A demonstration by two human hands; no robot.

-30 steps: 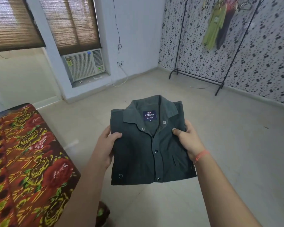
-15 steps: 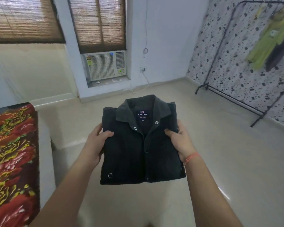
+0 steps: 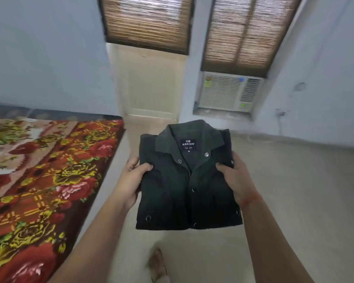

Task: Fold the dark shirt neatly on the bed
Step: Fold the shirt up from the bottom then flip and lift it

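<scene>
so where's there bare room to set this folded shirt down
The red floral bedspread to the left is bare along its near edge, beside the left hand. The pale tiled floor right of the right hand is open too. Both hands grip the folded dark shirt in mid-air.

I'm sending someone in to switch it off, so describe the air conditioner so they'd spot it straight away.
Face the wall with the two bamboo blinds. Under the right-hand blind, set into the wall low down, sits the air conditioner, a white grilled box. A small green light glows at its lower right corner; nothing else on that wall looks like it.
</scene>
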